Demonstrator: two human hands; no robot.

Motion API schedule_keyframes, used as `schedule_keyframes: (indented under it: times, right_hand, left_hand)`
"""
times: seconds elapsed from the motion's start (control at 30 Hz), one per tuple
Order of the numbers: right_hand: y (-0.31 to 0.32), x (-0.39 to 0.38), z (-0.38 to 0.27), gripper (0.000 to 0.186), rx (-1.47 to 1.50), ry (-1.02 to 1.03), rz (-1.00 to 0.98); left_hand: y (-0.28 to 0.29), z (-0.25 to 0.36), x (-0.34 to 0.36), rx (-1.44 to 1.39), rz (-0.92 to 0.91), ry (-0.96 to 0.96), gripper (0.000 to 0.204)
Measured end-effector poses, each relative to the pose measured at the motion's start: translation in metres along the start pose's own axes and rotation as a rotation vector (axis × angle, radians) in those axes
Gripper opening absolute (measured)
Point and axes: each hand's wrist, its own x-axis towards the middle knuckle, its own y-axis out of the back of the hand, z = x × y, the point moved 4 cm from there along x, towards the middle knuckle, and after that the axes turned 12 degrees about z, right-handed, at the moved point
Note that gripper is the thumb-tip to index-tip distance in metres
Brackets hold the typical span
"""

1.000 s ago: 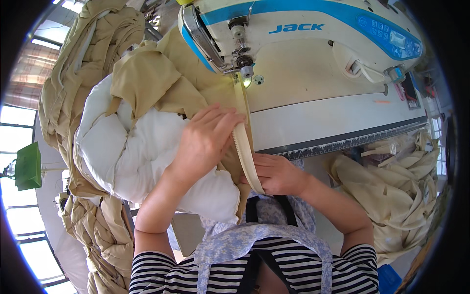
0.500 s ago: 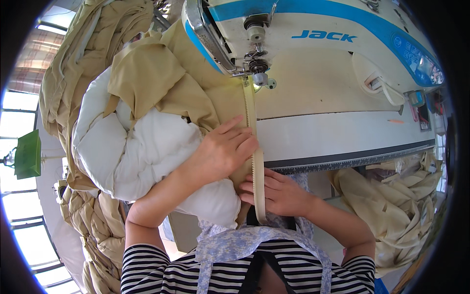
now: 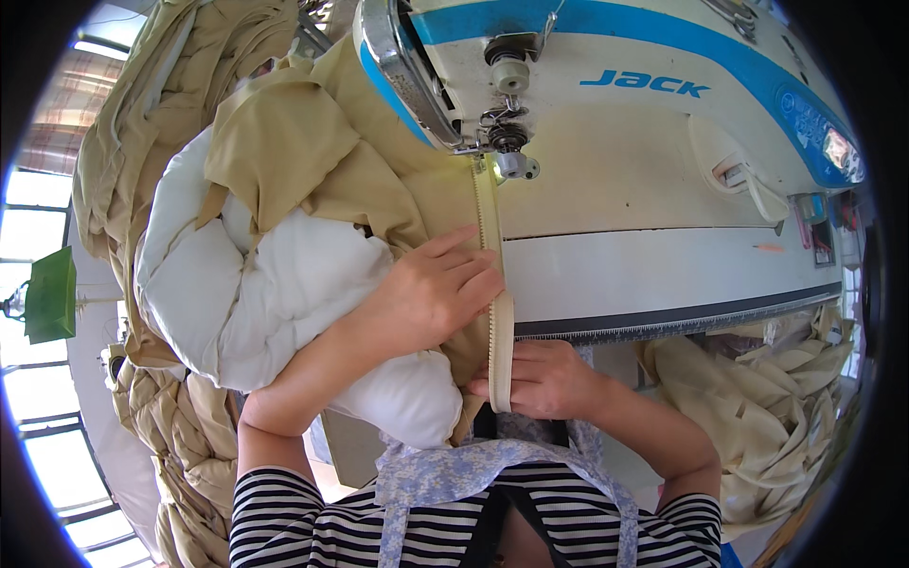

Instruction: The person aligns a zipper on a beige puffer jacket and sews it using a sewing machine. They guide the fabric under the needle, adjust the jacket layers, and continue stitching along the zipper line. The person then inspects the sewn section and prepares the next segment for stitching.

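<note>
White, puffy padding [image 3: 294, 275] bulges at the left, probably light and soft but bulky, so it is better gathered by the armful than pinched. Over its upper part folds a smooth tan woven cloth [image 3: 275, 142], thin-looking and limp, likely to slide or crease unless pressed flat. Next comes the left hand [image 3: 426, 293], laid palm-down, its index finger stretched out and the others slightly bent at the toothed edge; whether they pinch or merely press, I cannot tell. Beside it runs a long cream zipper tape [image 3: 501, 331] with fine teeth, apparently light and flexible, its lower end curling; the plain woven margin seems the safest place to hold it, near the curl. Just right, the right hand [image 3: 559, 379] reaches its nearly straight fingers beneath the tape, the tips touching the tan edge; its thumb is hidden, so its grip is unclear. Above and rightward stands the white-and-blue sewing machine [image 3: 568, 85], the tape's far end under its needle area, with a black ruler strip [image 3: 682, 325] along the table edge.
</note>
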Motion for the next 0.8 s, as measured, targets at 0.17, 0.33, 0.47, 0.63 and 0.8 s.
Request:
schedule_keyframes:
  times: [0.17, 0.33, 0.47, 0.63, 0.8]
  right_hand:
    - [0.002, 0.008, -0.003, 0.016, -0.050, -0.003, -0.057]
    - [0.002, 0.015, -0.002, 0.018, -0.043, -0.011, -0.072]
    - [0.005, 0.026, 0.006, 0.018, -0.066, -0.040, -0.076]
    - [0.009, 0.045, 0.026, 0.018, -0.080, -0.072, -0.073]
    - [0.000, 0.041, 0.024, 0.016, -0.168, 0.012, -0.236]
  left_hand:
    - [-0.002, -0.001, 0.002, 0.013, 0.039, -0.023, 0.018]
    - [-0.003, -0.008, 0.000, 0.020, -0.055, -0.010, 0.022]
    - [-0.008, -0.021, 0.002, 0.064, 0.040, -0.073, 0.018]
    - [-0.006, -0.052, 0.018, 0.045, 0.046, -0.088, 0.021]
    - [0.001, -0.039, 0.015, 0.164, -0.045, 0.012, 0.036]
